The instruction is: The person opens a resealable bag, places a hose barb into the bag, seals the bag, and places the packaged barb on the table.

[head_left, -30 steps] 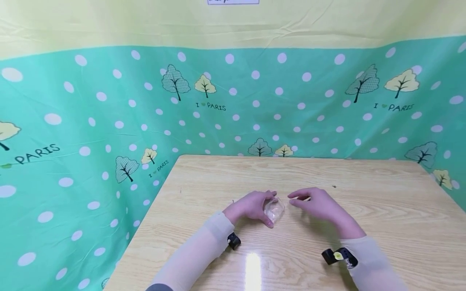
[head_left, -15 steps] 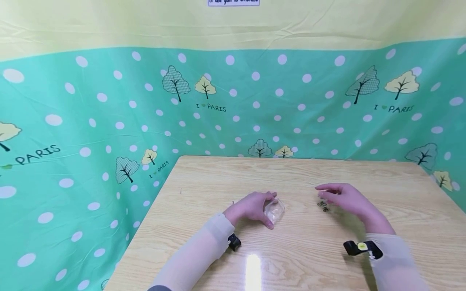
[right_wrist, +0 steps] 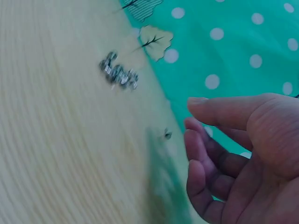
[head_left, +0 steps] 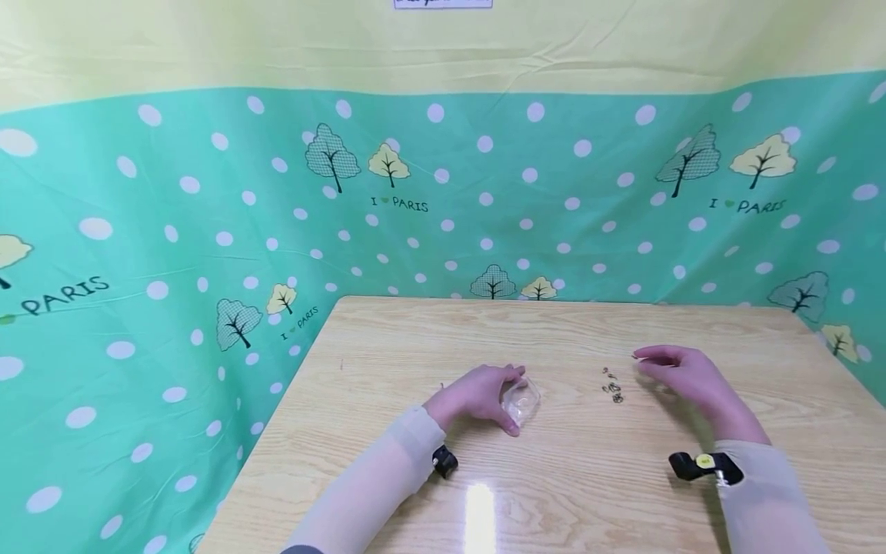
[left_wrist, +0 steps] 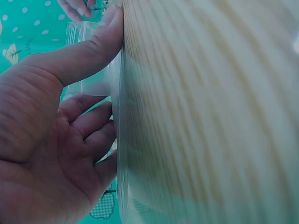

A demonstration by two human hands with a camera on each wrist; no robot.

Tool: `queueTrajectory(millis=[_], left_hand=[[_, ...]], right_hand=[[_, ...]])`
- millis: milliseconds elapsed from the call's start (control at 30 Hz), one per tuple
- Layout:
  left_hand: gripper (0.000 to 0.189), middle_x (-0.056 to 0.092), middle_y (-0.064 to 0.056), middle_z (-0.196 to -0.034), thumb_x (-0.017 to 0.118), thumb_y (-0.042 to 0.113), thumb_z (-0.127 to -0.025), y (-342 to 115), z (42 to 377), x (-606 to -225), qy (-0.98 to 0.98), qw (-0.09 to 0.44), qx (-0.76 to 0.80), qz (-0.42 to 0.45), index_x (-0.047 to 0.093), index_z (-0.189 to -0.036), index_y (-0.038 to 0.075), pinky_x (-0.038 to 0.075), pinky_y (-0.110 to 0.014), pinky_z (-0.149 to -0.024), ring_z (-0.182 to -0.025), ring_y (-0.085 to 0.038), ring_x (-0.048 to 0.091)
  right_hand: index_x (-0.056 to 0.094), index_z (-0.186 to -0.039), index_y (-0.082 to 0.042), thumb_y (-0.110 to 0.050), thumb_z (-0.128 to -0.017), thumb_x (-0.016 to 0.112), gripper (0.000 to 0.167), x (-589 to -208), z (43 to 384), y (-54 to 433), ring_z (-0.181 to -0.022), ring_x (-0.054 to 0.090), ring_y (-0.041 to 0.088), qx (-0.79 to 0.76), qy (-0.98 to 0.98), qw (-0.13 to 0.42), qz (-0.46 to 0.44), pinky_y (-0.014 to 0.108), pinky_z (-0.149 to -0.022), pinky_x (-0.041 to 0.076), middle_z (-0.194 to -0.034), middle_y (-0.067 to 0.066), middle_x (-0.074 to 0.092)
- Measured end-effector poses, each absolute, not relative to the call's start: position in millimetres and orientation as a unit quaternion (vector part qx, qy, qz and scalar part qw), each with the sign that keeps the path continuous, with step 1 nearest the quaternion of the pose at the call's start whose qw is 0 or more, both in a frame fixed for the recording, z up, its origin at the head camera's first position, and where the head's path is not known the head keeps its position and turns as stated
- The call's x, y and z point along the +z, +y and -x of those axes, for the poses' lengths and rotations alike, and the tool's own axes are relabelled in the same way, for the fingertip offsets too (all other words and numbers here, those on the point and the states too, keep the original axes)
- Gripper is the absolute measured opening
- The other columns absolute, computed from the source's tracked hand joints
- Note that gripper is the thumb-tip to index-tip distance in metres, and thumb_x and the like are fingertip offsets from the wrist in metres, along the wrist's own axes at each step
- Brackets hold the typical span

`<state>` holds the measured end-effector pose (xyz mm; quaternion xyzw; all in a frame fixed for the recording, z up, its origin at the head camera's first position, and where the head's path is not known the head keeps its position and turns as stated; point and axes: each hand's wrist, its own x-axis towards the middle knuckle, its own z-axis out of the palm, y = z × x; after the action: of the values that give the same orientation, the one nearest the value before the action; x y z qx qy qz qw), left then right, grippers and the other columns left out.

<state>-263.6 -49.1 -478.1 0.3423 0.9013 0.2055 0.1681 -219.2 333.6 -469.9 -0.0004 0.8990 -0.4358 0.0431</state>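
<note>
My left hand (head_left: 479, 391) holds a small clear plastic box (head_left: 524, 400) on the table, its thumb on the near side and fingers on the far side. In the left wrist view the thumb lies along the transparent wall. To the right of the box lies a loose cluster of several tiny dark, shiny metal pieces (right_wrist: 117, 73), too small to tell their kind. Beyond the cluster, my right hand (head_left: 692, 378) hovers low with thumb and fingers apart and nothing between them. One single metal piece (right_wrist: 167, 134) lies near its fingertips.
The wooden table (head_left: 554, 492) carries all of this. A green dotted curtain (head_left: 567, 185) hangs behind its far edge and along the left side. Each wrist wears a black camera (head_left: 704, 465).
My right hand has moved rightward from beside the box, past the cluster, to the single piece. The metal cluster has come into view on the table. The left hand has stayed on the box.
</note>
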Motion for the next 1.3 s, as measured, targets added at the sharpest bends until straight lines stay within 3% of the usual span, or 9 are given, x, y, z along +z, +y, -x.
queueTrajectory(millis=[267, 400, 533, 767, 1300], left_hand=[[0.100, 0.040, -0.006, -0.169, 0.102, 0.037, -0.069, -47, 264, -478, 0.903, 0.168, 0.202, -0.339, 0.056, -0.156, 0.016, 0.031, -0.042, -0.127, -0.155, -0.031, 0.039], [0.099, 0.040, -0.002, -0.170, 0.102, 0.037, -0.070, -48, 263, -479, 0.902, 0.168, 0.203, -0.342, 0.057, -0.155, 0.016, 0.031, -0.040, -0.127, -0.155, -0.028, 0.038], [0.099, 0.040, -0.001, -0.169, 0.102, 0.038, -0.070, -48, 263, -479, 0.902, 0.168, 0.201, -0.343, 0.057, -0.155, 0.016, 0.031, -0.038, -0.127, -0.155, -0.026, 0.038], [0.101, 0.041, -0.003, -0.169, 0.101, 0.039, -0.071, -48, 264, -479, 0.904, 0.166, 0.199, -0.341, 0.054, -0.158, 0.017, 0.032, -0.038, -0.127, -0.155, -0.028, 0.039], [0.102, 0.042, -0.003, -0.168, 0.101, 0.038, -0.072, -49, 264, -479, 0.904, 0.167, 0.198, -0.340, 0.053, -0.159, 0.016, 0.031, -0.039, -0.127, -0.155, -0.026, 0.038]], right_hand=[[0.063, -0.141, 0.004, -0.032, -0.105, 0.071, 0.052, -476, 242, 345, -0.108, 0.064, 0.030, -0.393, 0.919, 0.026, -0.010, 0.032, -0.078, 0.055, -0.131, 0.026, 0.068], [0.065, -0.139, 0.006, -0.032, -0.102, 0.075, 0.054, -481, 250, 348, -0.117, 0.063, 0.042, -0.374, 0.927, 0.039, -0.001, 0.050, -0.093, 0.053, -0.128, 0.025, 0.070], [0.067, -0.137, 0.006, -0.033, -0.102, 0.075, 0.053, -486, 253, 349, -0.119, 0.062, 0.045, -0.364, 0.930, 0.045, 0.001, 0.062, -0.104, 0.046, -0.125, 0.023, 0.072], [0.070, -0.134, 0.003, -0.037, -0.101, 0.076, 0.053, -492, 256, 350, -0.116, 0.063, 0.042, -0.364, 0.931, 0.033, 0.000, 0.059, -0.102, 0.047, -0.120, 0.019, 0.074], [0.071, -0.131, 0.006, -0.033, -0.104, 0.072, 0.047, -489, 252, 346, -0.127, 0.056, 0.054, -0.361, 0.932, 0.031, -0.010, 0.068, -0.109, 0.040, -0.130, 0.030, 0.068]])
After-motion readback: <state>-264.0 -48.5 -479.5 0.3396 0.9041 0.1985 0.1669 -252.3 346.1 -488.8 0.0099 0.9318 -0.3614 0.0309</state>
